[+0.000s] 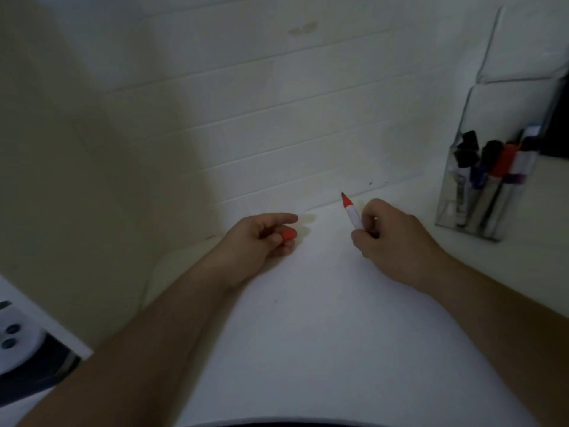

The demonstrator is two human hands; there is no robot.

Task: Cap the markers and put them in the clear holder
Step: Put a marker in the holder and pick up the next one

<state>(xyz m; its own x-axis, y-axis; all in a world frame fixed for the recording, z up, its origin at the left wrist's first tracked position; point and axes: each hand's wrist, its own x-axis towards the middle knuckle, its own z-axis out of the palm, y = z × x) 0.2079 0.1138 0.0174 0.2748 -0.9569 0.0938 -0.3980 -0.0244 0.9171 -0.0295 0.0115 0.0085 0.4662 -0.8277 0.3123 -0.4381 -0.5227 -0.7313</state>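
Note:
My right hand (391, 238) grips an uncapped red marker (351, 211), white barrel, red tip pointing up and away toward the wall. My left hand (261, 237) holds the red cap (288, 234) between thumb and fingers, a hand's width left of the marker tip. The clear holder (446, 211) stands at the right against the wall, with several capped markers (492, 167) upright inside: black, blue, red and purple caps. Both hands hover just above the white table (308, 334).
A white tiled wall (277, 118) rises directly behind the hands. A beige wall closes the left side. At the lower left a white and dark object (18, 349) sits below the table edge. A dark shape lies behind the holder at the far right.

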